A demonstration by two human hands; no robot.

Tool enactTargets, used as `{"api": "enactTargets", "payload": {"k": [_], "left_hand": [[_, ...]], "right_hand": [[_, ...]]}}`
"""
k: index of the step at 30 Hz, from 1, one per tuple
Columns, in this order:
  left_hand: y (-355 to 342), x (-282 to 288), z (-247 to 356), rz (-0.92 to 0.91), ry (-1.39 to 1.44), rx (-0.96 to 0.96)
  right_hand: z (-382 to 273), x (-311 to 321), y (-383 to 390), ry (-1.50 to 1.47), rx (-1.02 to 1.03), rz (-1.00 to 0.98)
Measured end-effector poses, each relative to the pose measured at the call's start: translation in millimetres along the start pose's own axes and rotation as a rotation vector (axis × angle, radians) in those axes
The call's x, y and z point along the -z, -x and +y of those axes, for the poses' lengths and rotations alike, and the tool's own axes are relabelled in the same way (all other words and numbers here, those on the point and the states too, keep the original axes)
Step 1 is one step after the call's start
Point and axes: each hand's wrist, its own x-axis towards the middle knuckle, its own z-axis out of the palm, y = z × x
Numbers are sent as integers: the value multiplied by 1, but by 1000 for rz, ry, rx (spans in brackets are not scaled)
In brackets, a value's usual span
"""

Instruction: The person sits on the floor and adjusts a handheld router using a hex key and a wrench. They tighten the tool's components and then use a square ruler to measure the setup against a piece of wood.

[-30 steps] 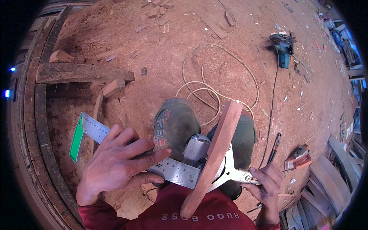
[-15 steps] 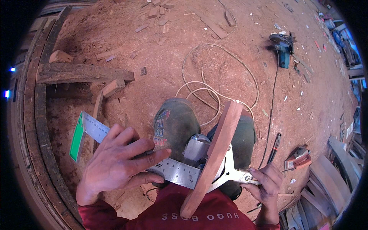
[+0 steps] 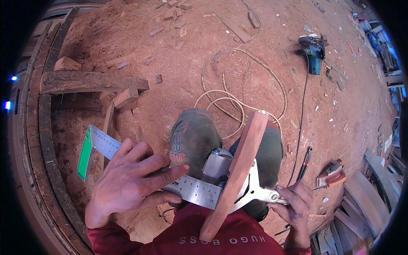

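My left hand (image 3: pixel 138 180) is closed on a try square with a green handle (image 3: pixel 86 155) and a steel ruled blade (image 3: pixel 193 191). The blade's far end meets the side of a reddish wooden bar (image 3: pixel 242 165), which lies slanting in front of my body. Beneath and beside that bar is a silver metal tool, with a boxy housing (image 3: pixel 219 165) on its left and a pale forked arm (image 3: pixel 257 191) on its right. My right hand (image 3: pixel 297 204) pinches the arm's end near a bolt. The bar hides much of the tool, so its kind is unclear.
A pale cord (image 3: pixel 242 114) coils beyond my knees. To the right are a teal circular saw (image 3: pixel 313 59), pliers (image 3: pixel 304 163), an orange-red tool (image 3: pixel 331 176) and stacked boards (image 3: pixel 361 204). Heavy timbers (image 3: pixel 93 81) stand at left; wood scraps (image 3: pixel 172 12) litter the dusty ground.
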Motion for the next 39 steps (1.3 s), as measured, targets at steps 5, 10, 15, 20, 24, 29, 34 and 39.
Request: {"api": "enactTargets", "payload": {"k": [5,10,15,20,24,29,34,39], "left_hand": [[-1,1,2,-4,-6,10],[-1,6,3,-29,-34,2],[0,6,4,-26,-35,4],[4,2,4,-16,-37,20],[6,-3,4,62,-42,17],[4,-2,5,78,-48,20],[5,-6,3,80,-36,21],[5,-5,3,72,-39,19]], "right_hand": [[1,-1,2,-6,2,12],[2,-1,1,4,10,22],[2,-1,0,2,10,26],[3,0,-2,0,22,8],[3,-2,-2,-5,19,21],[4,-2,-3,-3,25,23],[2,-1,-4,-3,25,19],[1,-2,-3,-8,18,20]]}}
